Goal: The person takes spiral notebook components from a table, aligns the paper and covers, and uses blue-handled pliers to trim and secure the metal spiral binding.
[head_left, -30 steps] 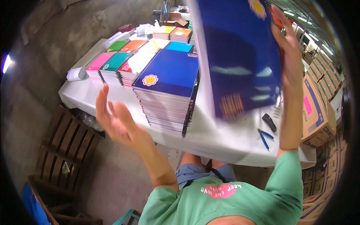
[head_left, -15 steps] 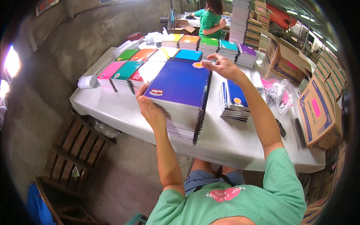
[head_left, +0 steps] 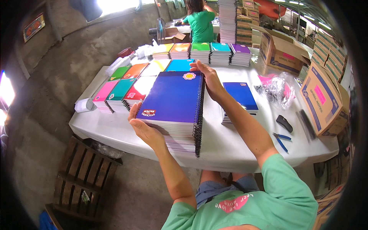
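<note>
Taking the tall stack of blue-topped spiral notebooks (head_left: 172, 96) as my dial's centre, I have it upright near the front edge of the white table (head_left: 234, 155). My left hand (head_left: 147, 130) stands wide, palm against the eight o'clock corner; my right hand (head_left: 209, 78) curves loosely around the corner between one and two. I can't tell how firmly either presses. The pile's edges look mostly flush, so I judge it nearly in order. The shorter blue stack (head_left: 241, 94) at three o'clock stands apart, partly behind my forearm and less even: I count that as left. Coloured notebook stacks (head_left: 126, 82) at ten o'clock look neatly arranged, seemingly done.
</note>
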{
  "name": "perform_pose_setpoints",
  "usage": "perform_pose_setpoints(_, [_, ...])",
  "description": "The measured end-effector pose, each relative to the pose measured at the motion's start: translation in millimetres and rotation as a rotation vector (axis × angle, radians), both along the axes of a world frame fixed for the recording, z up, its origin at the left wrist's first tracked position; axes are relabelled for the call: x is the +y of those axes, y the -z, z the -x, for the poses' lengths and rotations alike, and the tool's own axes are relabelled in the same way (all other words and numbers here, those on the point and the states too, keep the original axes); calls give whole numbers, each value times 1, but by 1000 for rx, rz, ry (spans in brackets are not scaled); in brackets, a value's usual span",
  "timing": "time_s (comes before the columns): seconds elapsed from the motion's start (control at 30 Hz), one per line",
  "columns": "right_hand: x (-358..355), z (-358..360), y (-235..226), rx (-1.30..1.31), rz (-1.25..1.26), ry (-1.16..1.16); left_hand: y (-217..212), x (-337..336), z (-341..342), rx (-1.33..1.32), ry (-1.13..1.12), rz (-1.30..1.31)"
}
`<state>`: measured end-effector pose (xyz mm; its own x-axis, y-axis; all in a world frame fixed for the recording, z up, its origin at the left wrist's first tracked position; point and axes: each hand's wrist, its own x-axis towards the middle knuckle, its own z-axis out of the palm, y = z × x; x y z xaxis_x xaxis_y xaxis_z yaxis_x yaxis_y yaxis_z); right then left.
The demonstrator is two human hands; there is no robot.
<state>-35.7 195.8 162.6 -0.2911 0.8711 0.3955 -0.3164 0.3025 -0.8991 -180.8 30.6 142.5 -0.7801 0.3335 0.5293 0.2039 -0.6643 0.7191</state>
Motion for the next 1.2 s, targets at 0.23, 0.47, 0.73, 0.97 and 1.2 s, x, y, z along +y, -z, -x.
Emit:
perform_pose_setpoints(0.23, [-10, 8, -2, 18, 69, 27, 7, 7, 1, 49, -161, 90])
perform_pose_setpoints(0.47, [3, -18, 4, -165, -221, 238, -4, -17, 2, 63, -393, 77])
perform_pose_setpoints(0.73, [46, -256, 112, -1342, 406, 737, -85, -137, -76, 495, 209, -857])
perform_pose_setpoints(0.97, [38, -242, 128, -876, 580, 525, -117, -142, -109, 257, 575, -1158])
perform_pose_setpoints(1.2, [30, -297, 121, -1011, 80, 774, -72, -105, -156, 556, -108, -537])
